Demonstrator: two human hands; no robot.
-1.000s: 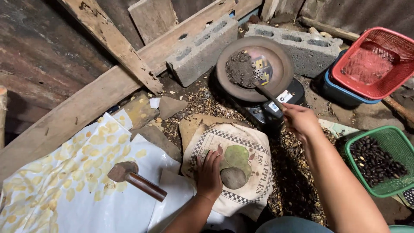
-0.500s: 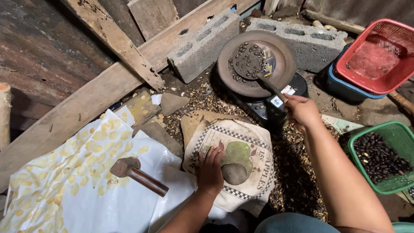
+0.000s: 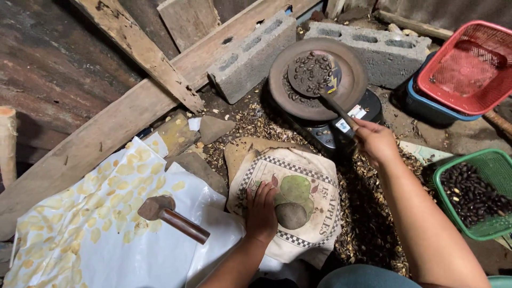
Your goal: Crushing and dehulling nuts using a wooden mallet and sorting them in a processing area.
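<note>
Lifted a touch since a second ago, the slotted scoop (image 3: 312,73) now carries dark seeds above the round pan (image 3: 320,80), gripped at its handle by the right hand (image 3: 375,141), fingers closed round it. The left hand (image 3: 261,210) lies flat, fingers loose, on the printed cloth sack (image 3: 304,213) (nothing held). Keeping the scoop level should stop seeds rolling off. Concrete blocks (image 3: 250,53) hem the pan's far side; the green basket (image 3: 474,192) lies near the right, across open ground.
</note>
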